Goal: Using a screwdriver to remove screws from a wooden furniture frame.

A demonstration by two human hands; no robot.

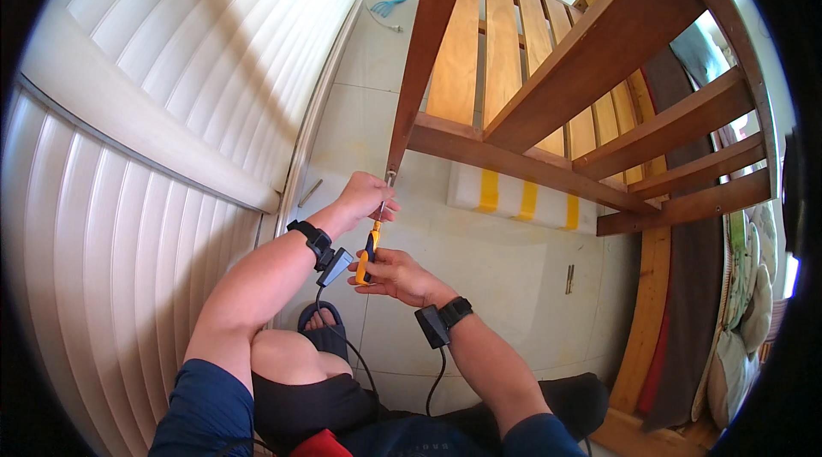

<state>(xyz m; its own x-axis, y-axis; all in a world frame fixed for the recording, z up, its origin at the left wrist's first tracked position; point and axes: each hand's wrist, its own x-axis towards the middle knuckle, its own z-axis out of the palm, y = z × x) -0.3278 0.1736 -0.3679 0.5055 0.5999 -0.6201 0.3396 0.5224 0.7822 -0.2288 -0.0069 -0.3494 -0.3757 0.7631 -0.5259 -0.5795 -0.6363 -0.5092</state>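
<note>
My right hand (398, 277) grips the yellow and dark handle of a screwdriver (372, 247), held lengthwise below the end of a wooden bar (416, 63) of the bed frame. My left hand (364, 196) is closed at the screwdriver's metal shaft, just beside a small metal fitting (390, 177) at the bar's end. Whether the screwdriver's tip touches that fitting is too small to tell. Both wrists wear black strapped devices with cables.
A slatted wooden bed frame (535, 140) fills the upper right, over a white foam block (467, 191) with yellow tape. A white louvred door (111, 200) lines the left. Metal rods (310, 193), a blue object (390, 5) and a white plug lie on the tiles. Bedding (741, 346) is far right.
</note>
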